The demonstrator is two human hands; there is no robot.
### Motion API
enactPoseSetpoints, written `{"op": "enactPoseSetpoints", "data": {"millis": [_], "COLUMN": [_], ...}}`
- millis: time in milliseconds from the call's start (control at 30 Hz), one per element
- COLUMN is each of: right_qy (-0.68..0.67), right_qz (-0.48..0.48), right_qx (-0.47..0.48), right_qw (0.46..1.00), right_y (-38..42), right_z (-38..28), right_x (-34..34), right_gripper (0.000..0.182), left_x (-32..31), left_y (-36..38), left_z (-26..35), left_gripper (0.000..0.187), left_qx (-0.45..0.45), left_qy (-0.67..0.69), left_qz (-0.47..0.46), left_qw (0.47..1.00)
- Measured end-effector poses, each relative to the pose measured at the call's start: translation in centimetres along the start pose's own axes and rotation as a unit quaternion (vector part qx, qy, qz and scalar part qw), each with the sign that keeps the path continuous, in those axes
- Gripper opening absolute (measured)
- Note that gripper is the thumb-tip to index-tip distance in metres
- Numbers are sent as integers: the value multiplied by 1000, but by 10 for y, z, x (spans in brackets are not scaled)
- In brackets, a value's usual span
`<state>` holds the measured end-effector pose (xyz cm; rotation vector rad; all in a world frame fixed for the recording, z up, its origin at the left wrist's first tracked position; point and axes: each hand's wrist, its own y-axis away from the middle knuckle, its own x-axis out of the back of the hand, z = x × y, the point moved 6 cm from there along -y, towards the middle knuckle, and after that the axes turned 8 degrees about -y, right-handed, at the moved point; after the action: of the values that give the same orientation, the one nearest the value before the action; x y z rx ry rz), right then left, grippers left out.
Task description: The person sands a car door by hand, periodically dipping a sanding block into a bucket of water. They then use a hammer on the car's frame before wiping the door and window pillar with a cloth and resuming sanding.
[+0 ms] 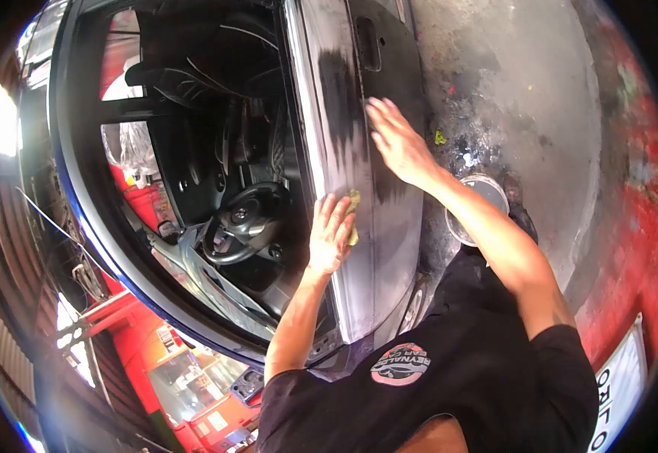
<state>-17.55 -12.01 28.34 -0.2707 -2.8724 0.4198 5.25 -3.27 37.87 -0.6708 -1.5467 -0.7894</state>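
Note:
My left hand (331,235) lies over a thin yellow-green pad (354,219), pressing it against the upper part of a car door (378,249) just below the window opening. The pad's edges stick out past the fingers; the rest is hidden under the hand. Farther along the door, my right hand (400,143) is held flat with its fingers stretched out, fingertips at the panel and nothing in the grip. Around both hands the door surface is dull grey and whitish, with a streaky black patch (336,98) beyond the left hand. A recessed door handle (370,45) shows higher up.
Through the open window show a steering wheel (246,223) and dark seats. A round bucket (478,208) stands on the wet, stained floor (525,90) by my right forearm. Near it lies a yellow-green scrap (440,137). A red cabinet (136,332) stands beyond the car.

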Motion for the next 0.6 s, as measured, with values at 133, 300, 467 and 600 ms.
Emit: {"op": "enactPoseSetpoints", "data": {"millis": [133, 300, 467, 600], "right_qy": [95, 107, 224, 174], "right_qz": [-12, -38, 22, 49], "right_qx": [76, 62, 107, 106], "right_qw": [993, 992, 968, 978], "right_y": [-43, 44, -36, -35], "right_z": [-34, -60, -59, -64], "right_x": [-62, -110, -78, -83], "right_gripper": [59, 60, 58, 58], "left_x": [7, 2, -2, -2], "left_y": [17, 42, 45, 45], "left_z": [-4, -18, -24, -24], "left_gripper": [60, 51, 52, 52], "left_qx": [62, 152, 140, 134], "left_qy": [11, 77, 111, 106], "left_qz": [76, 181, 200, 210], "left_qw": [995, 969, 963, 963]}}
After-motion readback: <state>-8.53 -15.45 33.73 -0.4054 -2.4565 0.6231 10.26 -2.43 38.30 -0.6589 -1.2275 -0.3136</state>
